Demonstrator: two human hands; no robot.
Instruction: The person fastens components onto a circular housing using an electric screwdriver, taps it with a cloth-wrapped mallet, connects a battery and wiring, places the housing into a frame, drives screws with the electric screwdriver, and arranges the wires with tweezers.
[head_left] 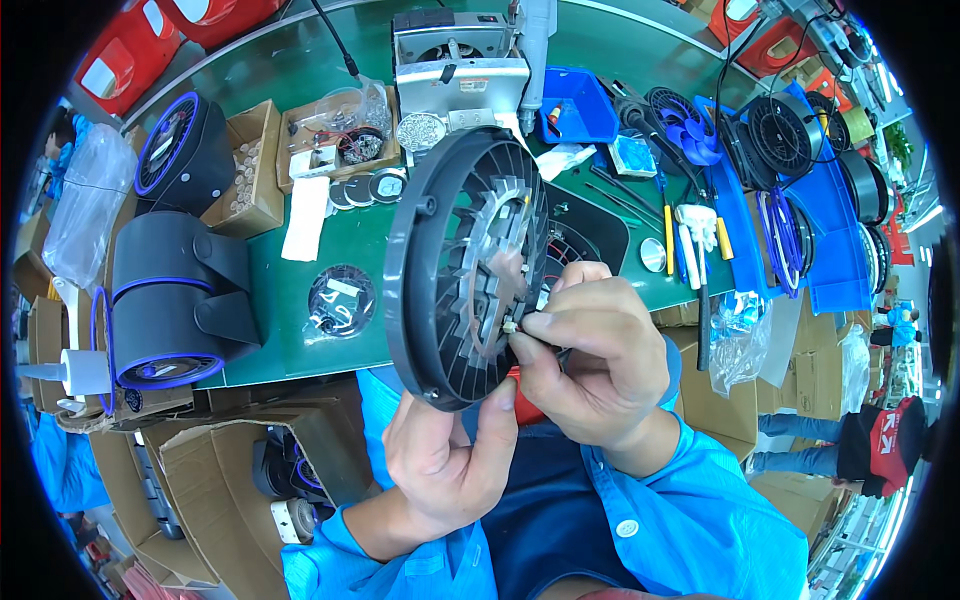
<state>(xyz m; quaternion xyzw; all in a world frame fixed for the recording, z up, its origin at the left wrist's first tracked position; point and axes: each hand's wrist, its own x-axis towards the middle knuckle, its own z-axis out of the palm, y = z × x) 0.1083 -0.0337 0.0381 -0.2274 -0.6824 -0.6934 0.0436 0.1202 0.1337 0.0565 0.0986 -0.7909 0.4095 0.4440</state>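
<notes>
An assembly workshop — green workbench point(287, 300), tools point(669, 240), blue bin point(600, 108).

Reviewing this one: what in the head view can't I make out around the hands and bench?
In the head view:
Left hand: fingertips, except the thumb's, hidden behind the black fan housing.
Small pale piece at the right hand's fingertips: too small to identify.
Round black grille beyond: partly covered by the housing and right hand.
White nozzle-like item, far left: cut off by the fisheye's dark rim.

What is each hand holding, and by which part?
The left hand grips the round black plastic housing by its lower rim. The right hand seems to pinch a small pale piece, exact place unclear.
</notes>
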